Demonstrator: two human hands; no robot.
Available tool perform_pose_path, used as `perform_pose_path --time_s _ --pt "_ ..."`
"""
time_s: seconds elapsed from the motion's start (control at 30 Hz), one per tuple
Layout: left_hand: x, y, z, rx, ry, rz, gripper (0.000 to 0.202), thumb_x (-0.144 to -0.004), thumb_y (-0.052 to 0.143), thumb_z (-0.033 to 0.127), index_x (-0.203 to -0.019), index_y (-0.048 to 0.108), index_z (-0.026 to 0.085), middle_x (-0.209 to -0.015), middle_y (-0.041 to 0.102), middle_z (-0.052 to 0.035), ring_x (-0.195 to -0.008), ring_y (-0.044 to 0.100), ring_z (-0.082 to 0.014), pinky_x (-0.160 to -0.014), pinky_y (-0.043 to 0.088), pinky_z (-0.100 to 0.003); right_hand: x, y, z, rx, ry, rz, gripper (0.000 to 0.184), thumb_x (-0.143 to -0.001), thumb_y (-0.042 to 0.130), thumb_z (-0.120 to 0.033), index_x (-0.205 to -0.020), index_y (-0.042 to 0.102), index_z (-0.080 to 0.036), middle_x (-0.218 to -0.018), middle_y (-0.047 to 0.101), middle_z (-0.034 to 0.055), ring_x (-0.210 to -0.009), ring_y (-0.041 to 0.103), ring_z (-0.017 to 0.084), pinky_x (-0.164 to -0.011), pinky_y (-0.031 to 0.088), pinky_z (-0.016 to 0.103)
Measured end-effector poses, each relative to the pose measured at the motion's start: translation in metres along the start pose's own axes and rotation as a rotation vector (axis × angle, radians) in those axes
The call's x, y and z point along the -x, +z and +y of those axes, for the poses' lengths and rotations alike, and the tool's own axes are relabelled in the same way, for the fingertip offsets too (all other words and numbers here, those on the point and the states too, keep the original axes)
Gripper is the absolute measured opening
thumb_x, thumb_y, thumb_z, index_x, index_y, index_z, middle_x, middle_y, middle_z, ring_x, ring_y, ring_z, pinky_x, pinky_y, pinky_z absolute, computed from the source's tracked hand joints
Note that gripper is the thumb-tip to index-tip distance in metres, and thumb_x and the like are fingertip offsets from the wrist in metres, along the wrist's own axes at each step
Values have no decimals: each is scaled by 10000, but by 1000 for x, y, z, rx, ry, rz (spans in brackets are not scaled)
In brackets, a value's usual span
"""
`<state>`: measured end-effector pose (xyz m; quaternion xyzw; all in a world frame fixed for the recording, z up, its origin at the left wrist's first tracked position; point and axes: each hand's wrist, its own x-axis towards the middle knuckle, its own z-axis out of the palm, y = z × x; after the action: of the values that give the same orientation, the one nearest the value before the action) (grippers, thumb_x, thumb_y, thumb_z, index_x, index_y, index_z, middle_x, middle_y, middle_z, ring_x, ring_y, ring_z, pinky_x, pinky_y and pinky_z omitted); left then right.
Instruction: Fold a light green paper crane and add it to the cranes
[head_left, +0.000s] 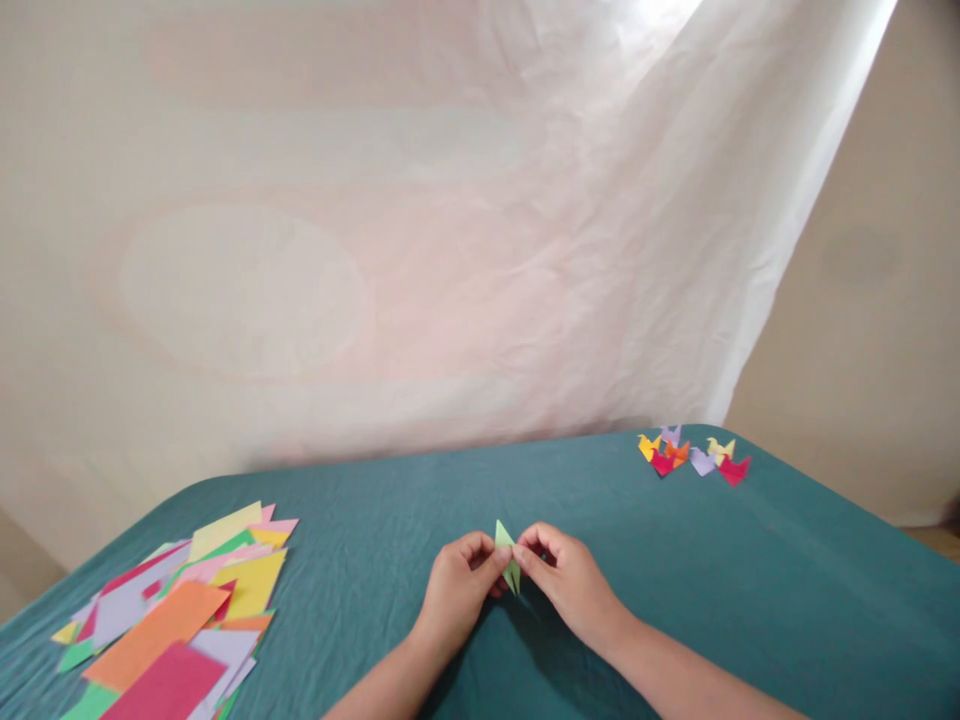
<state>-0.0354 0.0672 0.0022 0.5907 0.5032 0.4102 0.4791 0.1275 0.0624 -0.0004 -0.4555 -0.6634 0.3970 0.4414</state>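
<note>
A small light-green folded paper is held upright just over the table, near the front middle. It is a narrow diamond with a pointed top and a split lower end. My left hand pinches its left edge between thumb and fingers. On the opposite edge, my right hand is closed with its thumb on the paper. The thumbs cover the paper's middle, and some fingers behind it are hidden.
Loose coloured paper sheets lie in an overlapping pile on the left of the green-covered table. At the far right stand several small folded paper birds. A pale cloth hangs behind the table.
</note>
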Motion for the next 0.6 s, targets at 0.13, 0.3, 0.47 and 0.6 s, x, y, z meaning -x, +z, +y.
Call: perform_pose_path --time_s 0.13,0.3,0.47,0.6 --pt "-2 -1 -2 50 -11 -37 262 -750 643 373 -653 556 146 -557 622 -6 -486 545 -117 -519 432 -224 0 2 3 -58 22 -20 238 -869 531 -377 -771 577 -166 -669 570 -15 -630 515 133 -586 395 224" --pt "-3 -1 -3 121 -13 -1 276 -743 668 375 -654 565 135 -554 617 -12 -498 547 -111 -530 448 -222 -1 3 6 -100 36 -53 206 -850 561 -360 -781 571 -166 -690 591 -7 -642 531 134 -591 402 221" --pt "-2 -1 -3 288 -49 -106 293 -702 724 385 -780 615 125 -705 647 -37 -630 595 -143 -626 511 -272 -1 2 3 -64 3 -32 163 -857 548 -317 -792 570 -170 -710 588 -10 -663 536 132 -615 412 220" --pt "-2 -5 -1 208 21 -87 264 -701 728 346 -841 626 147 -736 633 -27 -667 585 -151 -600 494 -246 -1 3 1 23 -61 -3 121 -852 553 -283 -800 589 -180 -723 599 -12 -662 543 130 -606 403 217"
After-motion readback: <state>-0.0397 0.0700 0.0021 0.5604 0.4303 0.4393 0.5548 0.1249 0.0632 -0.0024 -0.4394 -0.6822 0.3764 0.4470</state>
